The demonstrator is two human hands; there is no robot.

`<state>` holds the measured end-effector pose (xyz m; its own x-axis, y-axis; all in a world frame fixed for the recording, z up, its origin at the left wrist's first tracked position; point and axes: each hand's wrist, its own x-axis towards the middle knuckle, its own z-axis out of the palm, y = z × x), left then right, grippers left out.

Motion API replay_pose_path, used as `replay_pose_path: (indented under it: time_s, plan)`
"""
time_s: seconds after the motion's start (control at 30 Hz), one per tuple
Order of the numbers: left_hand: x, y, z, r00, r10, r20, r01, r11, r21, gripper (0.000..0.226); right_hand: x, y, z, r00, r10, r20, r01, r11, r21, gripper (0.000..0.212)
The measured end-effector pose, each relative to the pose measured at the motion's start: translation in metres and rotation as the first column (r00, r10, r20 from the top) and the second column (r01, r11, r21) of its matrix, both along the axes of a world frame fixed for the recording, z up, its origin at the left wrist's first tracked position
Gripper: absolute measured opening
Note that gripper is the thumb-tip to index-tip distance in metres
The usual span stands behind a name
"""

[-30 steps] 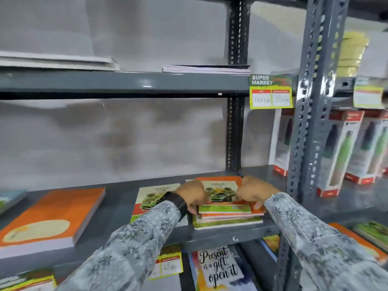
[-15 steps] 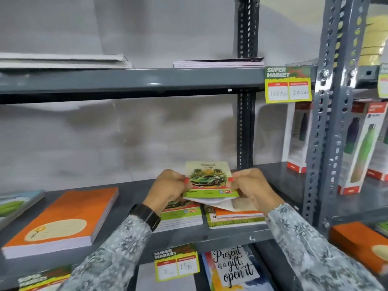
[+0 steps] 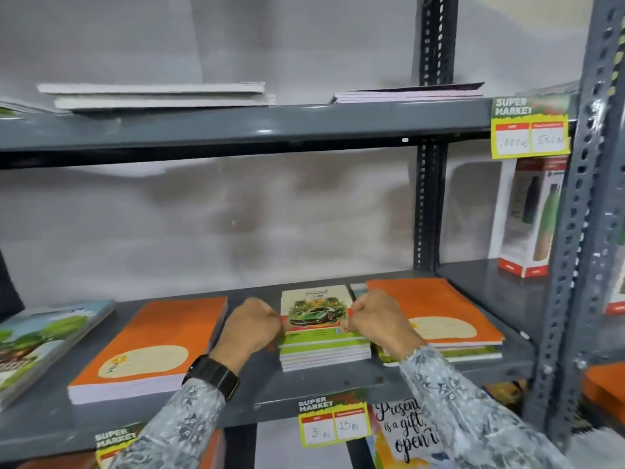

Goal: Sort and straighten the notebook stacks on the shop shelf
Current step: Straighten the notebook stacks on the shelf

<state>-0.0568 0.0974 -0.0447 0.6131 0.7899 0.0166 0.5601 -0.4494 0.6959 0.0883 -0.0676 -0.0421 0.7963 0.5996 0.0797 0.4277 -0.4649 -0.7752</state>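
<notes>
A small stack of green car-cover notebooks (image 3: 316,319) lies flat on the grey middle shelf (image 3: 304,387). My left hand (image 3: 252,328) pinches the top notebook's left edge and my right hand (image 3: 377,318) pinches its right edge, both pressing it onto the stack. Right of it lies a stack topped by an orange notebook (image 3: 436,309), partly hidden by my right hand. A thick orange notebook stack (image 3: 152,346) sits to the left.
A blue-green notebook stack (image 3: 40,336) lies at far left. The upper shelf carries white notebooks (image 3: 159,96) and pink ones (image 3: 409,94). Boxed bottles (image 3: 531,218) stand at right behind the perforated upright (image 3: 575,231). Price tags (image 3: 333,423) hang from the shelf edges.
The green car notebook, lifted half a second ago between both hands, is now set down on the small stack left of the orange one. The view shifted left.
</notes>
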Motion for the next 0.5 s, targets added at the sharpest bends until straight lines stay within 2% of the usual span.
replay_pose_path:
  time_s: [0.07, 0.13, 0.17, 0.23, 0.27, 0.33, 0.43, 0.5]
  plan:
    - [0.001, -0.001, 0.006, 0.997, -0.005, -0.081, 0.010, 0.998, 0.064, 0.018, -0.001, -0.007, 0.003, 0.999, 0.031, 0.037, -0.030, 0.999, -0.017, 0.020]
    - [0.004, -0.012, 0.017, 0.995, -0.024, -0.101, 0.047, 0.969, 0.241, 0.021, 0.004, -0.019, 0.007, 0.997, 0.018, 0.080, -0.021, 0.999, 0.041, 0.016]
    - [0.007, -0.020, 0.022, 0.998, -0.044, -0.047, 0.057, 0.949, 0.309, 0.027, 0.009, -0.027, 0.009, 0.994, -0.016, 0.104, 0.007, 0.997, 0.081, 0.016]
    - [0.022, -0.041, 0.031, 0.988, -0.136, 0.079, 0.103, 0.938, 0.329, 0.030, 0.028, -0.048, 0.014, 0.977, -0.131, 0.170, 0.116, 0.988, 0.099, 0.017]
    - [0.033, -0.052, 0.035, 0.976, -0.188, 0.110, 0.149, 0.944, 0.294, 0.025, 0.039, -0.058, 0.017, 0.959, -0.191, 0.208, 0.183, 0.982, 0.056, 0.018]
    - [0.064, -0.078, 0.036, 0.960, -0.271, 0.067, 0.252, 0.945, 0.211, 0.017, 0.060, -0.081, 0.022, 0.921, -0.271, 0.280, 0.315, 0.941, -0.122, 0.019]
    - [0.105, -0.110, 0.036, 0.939, -0.324, -0.111, 0.342, 0.902, 0.262, 0.021, 0.075, -0.109, 0.028, 0.932, -0.248, 0.265, 0.338, 0.861, -0.381, 0.022]
    - [0.127, -0.124, 0.033, 0.898, -0.327, -0.296, 0.416, 0.851, 0.320, 0.026, 0.081, -0.119, 0.030, 0.954, -0.216, 0.208, 0.291, 0.833, -0.470, 0.024]
